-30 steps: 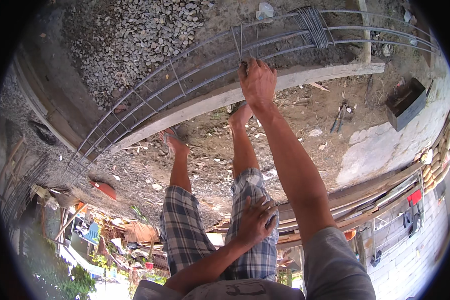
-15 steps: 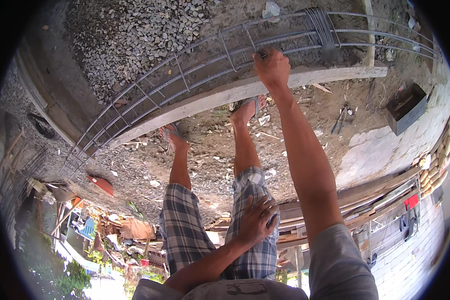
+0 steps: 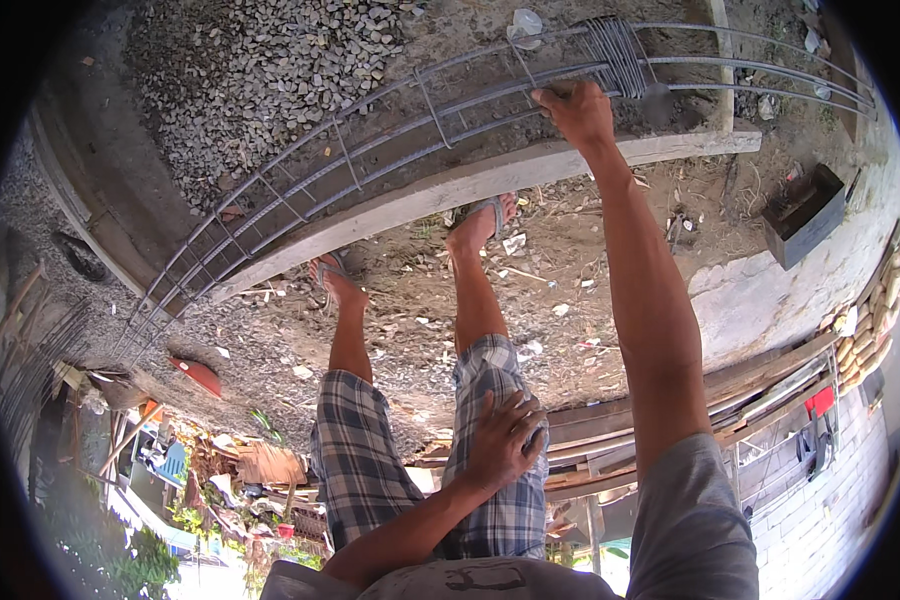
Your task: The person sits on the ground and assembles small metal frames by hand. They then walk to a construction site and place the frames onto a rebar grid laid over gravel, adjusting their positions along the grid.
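Note:
My right hand [image 3: 578,112] reaches far forward with its fingers closed at the near bar of a long rebar cage [image 3: 390,125]. It appears to grip the lower end of a thin steel stirrup [image 3: 522,68] that crosses the bars. Just right of that hand, a tight bunch of stirrups [image 3: 615,60] is stacked around the bars. My left hand [image 3: 508,440] lies on my thigh over the checked shorts, fingers extended, holding nothing.
The cage lies beside a long pale board [image 3: 470,185]. Gravel [image 3: 270,90] is heaped beyond it. A dark open box [image 3: 805,215] sits at right, and a tool [image 3: 680,228] lies on the ground beside my forearm. Planks [image 3: 660,425] are stacked behind me.
My right hand has moved right along the cage, nearer the stirrup bunch, and the stirrup at it has shifted right too. My left hand has stayed on my thigh.

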Action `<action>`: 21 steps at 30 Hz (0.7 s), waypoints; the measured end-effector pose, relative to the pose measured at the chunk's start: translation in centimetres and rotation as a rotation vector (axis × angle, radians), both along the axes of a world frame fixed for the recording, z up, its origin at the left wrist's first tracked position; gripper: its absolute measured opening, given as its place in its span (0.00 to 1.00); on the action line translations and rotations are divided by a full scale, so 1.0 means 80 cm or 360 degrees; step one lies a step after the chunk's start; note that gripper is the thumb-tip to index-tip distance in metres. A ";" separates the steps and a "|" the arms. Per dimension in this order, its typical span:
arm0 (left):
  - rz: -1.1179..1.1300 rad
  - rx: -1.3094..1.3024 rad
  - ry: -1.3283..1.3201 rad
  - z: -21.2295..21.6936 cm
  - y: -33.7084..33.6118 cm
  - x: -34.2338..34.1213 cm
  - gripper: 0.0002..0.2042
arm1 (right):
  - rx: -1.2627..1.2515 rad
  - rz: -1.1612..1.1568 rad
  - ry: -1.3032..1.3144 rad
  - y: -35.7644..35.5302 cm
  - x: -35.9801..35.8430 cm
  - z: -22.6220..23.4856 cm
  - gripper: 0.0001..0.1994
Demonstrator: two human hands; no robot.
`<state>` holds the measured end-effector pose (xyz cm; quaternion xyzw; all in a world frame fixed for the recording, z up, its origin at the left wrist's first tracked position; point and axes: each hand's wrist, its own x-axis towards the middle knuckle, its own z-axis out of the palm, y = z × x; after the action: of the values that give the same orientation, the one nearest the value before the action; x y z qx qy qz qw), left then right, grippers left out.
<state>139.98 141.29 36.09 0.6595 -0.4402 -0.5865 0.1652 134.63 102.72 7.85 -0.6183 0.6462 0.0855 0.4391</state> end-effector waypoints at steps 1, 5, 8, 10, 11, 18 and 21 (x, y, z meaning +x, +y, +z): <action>0.0005 -0.0003 0.0002 0.000 -0.002 -0.004 0.17 | -0.0039 -0.0118 -0.0045 0.001 -0.001 -0.001 0.15; 0.0005 0.0044 -0.0059 -0.001 -0.006 -0.014 0.17 | -0.0371 -0.0445 0.0099 -0.005 -0.013 0.013 0.17; -0.0028 0.0018 -0.0054 0.000 -0.010 -0.022 0.17 | -0.0919 -0.0448 0.0265 -0.041 -0.063 0.015 0.20; -0.0029 -0.0009 -0.0066 -0.001 -0.017 -0.029 0.17 | -0.1089 -0.0326 0.0261 -0.075 -0.100 0.007 0.22; -0.0027 -0.0014 -0.0072 0.000 -0.020 -0.031 0.17 | -0.1048 -0.0230 0.0235 -0.094 -0.110 0.007 0.23; -0.0030 -0.0024 -0.0101 0.003 -0.038 -0.049 0.18 | -0.0432 0.0064 0.0259 -0.125 -0.107 -0.027 0.33; 0.0001 -0.0045 -0.0119 0.005 -0.037 -0.044 0.17 | -0.0504 0.0106 0.0469 -0.110 -0.074 -0.022 0.34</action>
<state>136.43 138.29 36.47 0.6787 -0.4541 -0.5552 0.1579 128.69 93.90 6.10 -0.6814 0.6880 0.0869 0.2343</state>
